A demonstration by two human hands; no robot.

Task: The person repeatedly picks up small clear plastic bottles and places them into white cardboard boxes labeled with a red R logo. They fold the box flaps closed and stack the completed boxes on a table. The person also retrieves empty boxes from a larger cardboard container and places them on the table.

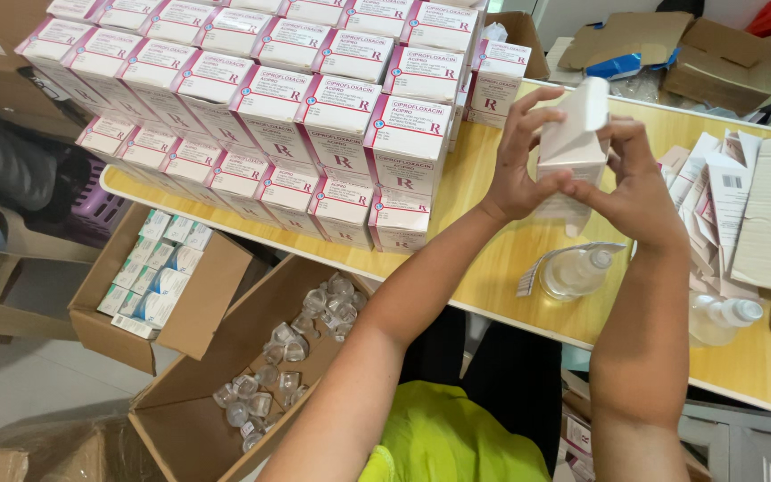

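Observation:
Both my hands hold a small white carton (575, 134) upright above the yellow table (493, 268), its top flap open. My left hand (521, 152) grips the carton's left side and my right hand (635, 183) grips its right side and lower edge. Just below the carton a clear plastic bottle (575, 272) lies on the table beside a folded paper leaflet (537, 268). A second clear bottle (720, 319) lies further right near the table's front edge.
Stacked white and pink cartons (314, 116) fill the table's left half. Flat cartons and leaflets (716, 196) pile at right. On the floor stand a cardboard box of clear bottles (283, 366) and a box of small packs (158, 277).

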